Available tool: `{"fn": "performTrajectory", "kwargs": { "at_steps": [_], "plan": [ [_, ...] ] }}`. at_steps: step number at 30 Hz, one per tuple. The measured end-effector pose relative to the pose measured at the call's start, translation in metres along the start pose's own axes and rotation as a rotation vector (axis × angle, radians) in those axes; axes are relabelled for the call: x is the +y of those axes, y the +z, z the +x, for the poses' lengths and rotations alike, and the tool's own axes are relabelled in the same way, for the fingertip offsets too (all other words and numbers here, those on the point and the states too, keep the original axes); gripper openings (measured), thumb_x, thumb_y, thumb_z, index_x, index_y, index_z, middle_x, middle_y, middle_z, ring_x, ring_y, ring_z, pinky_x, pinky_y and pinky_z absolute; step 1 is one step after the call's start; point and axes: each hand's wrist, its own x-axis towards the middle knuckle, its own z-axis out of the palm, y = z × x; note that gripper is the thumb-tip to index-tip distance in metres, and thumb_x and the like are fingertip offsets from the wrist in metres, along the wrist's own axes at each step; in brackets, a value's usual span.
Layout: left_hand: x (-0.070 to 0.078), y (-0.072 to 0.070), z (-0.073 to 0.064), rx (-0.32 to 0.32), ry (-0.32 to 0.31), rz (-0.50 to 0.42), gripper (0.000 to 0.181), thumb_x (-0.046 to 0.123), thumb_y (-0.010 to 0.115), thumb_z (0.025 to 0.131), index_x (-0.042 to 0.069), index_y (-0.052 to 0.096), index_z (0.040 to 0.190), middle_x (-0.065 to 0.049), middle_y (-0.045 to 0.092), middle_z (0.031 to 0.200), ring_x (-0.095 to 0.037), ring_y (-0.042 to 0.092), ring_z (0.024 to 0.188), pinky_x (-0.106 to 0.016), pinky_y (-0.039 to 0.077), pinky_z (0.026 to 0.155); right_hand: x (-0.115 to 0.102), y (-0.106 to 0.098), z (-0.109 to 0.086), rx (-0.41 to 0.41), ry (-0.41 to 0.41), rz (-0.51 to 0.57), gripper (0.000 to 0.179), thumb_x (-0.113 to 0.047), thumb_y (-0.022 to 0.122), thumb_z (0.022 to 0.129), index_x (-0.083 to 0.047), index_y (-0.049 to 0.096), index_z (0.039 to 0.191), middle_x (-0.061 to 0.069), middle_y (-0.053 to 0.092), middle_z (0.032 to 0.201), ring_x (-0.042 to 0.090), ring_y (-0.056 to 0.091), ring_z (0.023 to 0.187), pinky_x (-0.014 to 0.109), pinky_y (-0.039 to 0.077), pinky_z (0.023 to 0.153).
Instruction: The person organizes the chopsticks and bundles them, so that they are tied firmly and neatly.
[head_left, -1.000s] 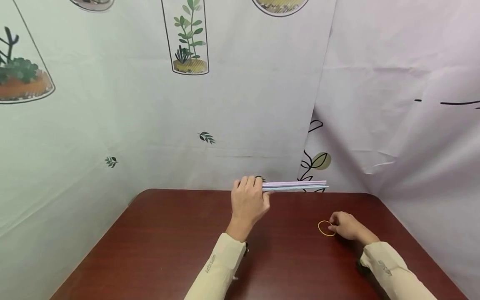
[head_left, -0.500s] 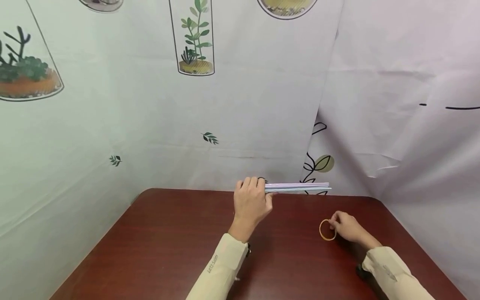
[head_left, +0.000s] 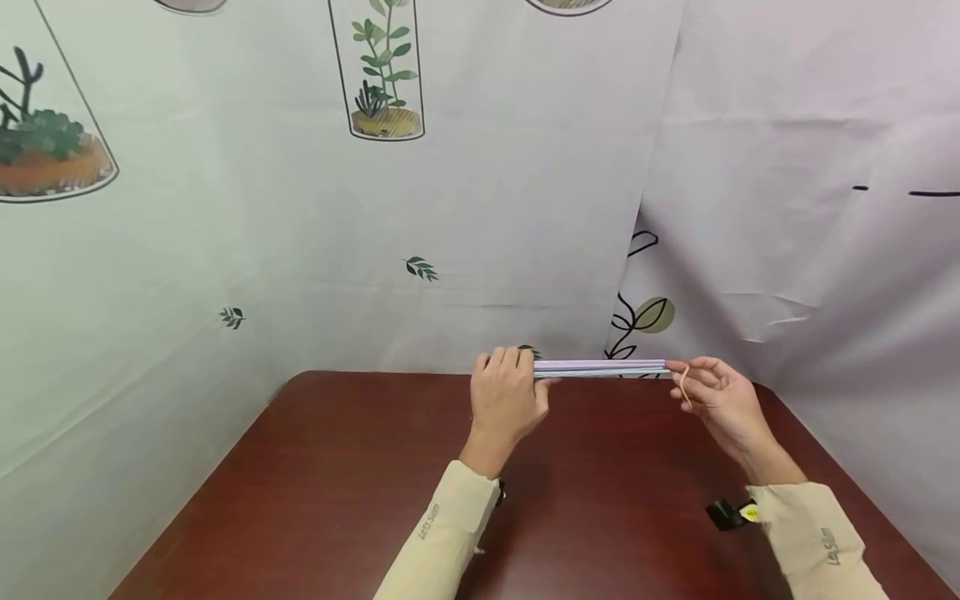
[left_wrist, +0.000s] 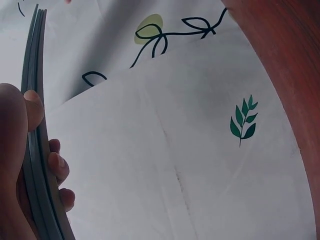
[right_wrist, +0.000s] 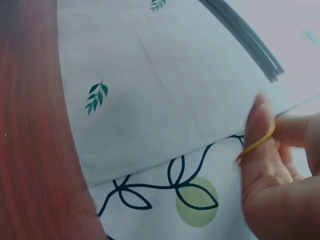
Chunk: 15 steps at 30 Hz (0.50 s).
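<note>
A: Start with the head view; how do the hands stand?

B: The left hand (head_left: 506,400) grips a bundle of slim lilac and pale-blue rods (head_left: 600,369); they are held level in the air, in line with the far edge of the red-brown desk (head_left: 360,467) and pointing towards its far right corner; the right hand (head_left: 723,404) is up at their free ends, a rubber band (head_left: 683,388) on its fingers; behind hangs a white plant-print backdrop (head_left: 525,208).

A: And the left wrist view?

B: The thumb presses one side of the rods, fingertips show on the other – a firm hold; the desk's edge curves down the right of that view.

A: The right wrist view – does that hand touch the rods?

B: No, there is a gap between its fingertips and the rod ends; the yellow band crosses the bent thumb and finger, which hold it; whether it is fully stretched, I cannot tell.
</note>
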Motion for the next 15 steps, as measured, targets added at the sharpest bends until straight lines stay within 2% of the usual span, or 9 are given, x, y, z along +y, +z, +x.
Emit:
{"fn": "performTrajectory", "kwargs": {
  "at_steps": [2,4,7,11,15],
  "plan": [
    [-0.002,-0.001,-0.001,-0.003,-0.007,0.004,0.032,0.044,0.072,0.076,0.014,0.062,0.082,0.001,0.059,0.075,-0.019,0.058,0.074,-0.034,0.045,0.073,0.003,0.005,0.002,0.024,-0.067,0.027,0.02,0.01,0.054,0.096,-0.006,0.064,0.09,0.008,0.076,0.096,0.014,0.072,0.07,0.02,0.055,0.059],
    [-0.003,-0.001,-0.001,-0.002,-0.007,0.005,0.032,0.044,0.072,0.075,0.014,0.061,0.081,0.001,0.059,0.075,-0.019,0.058,0.074,-0.034,0.045,0.073,0.006,0.009,0.004,0.037,-0.14,0.044,0.021,0.01,0.054,0.095,-0.002,0.07,0.088,0.011,0.076,0.093,0.015,0.073,0.074,0.022,0.056,0.065],
    [-0.003,-0.001,-0.001,0.008,0.008,-0.002,0.035,0.047,0.071,0.077,0.014,0.062,0.082,0.0,0.059,0.076,-0.019,0.058,0.074,-0.034,0.045,0.073,0.01,0.013,0.005,0.025,-0.224,0.032,0.024,0.011,0.052,0.096,0.004,0.075,0.094,0.012,0.076,0.096,0.015,0.073,0.088,0.023,0.056,0.077],
    [-0.001,-0.001,-0.001,0.017,0.03,-0.008,0.037,0.049,0.07,0.078,0.013,0.063,0.083,0.0,0.06,0.076,-0.019,0.058,0.074,-0.034,0.045,0.072,0.011,0.019,0.007,-0.063,-0.217,0.007,0.026,0.01,0.051,0.097,0.004,0.073,0.108,0.011,0.074,0.105,0.015,0.07,0.104,0.023,0.051,0.089],
    [0.002,-0.001,-0.001,0.004,0.037,-0.002,0.038,0.05,0.07,0.079,0.013,0.065,0.085,0.001,0.062,0.079,-0.018,0.059,0.077,-0.034,0.045,0.073,0.008,0.029,0.012,-0.118,-0.177,-0.051,0.024,0.006,0.053,0.097,0.003,0.073,0.111,0.009,0.074,0.107,0.015,0.069,0.105,0.022,0.049,0.092]
  ]
}}
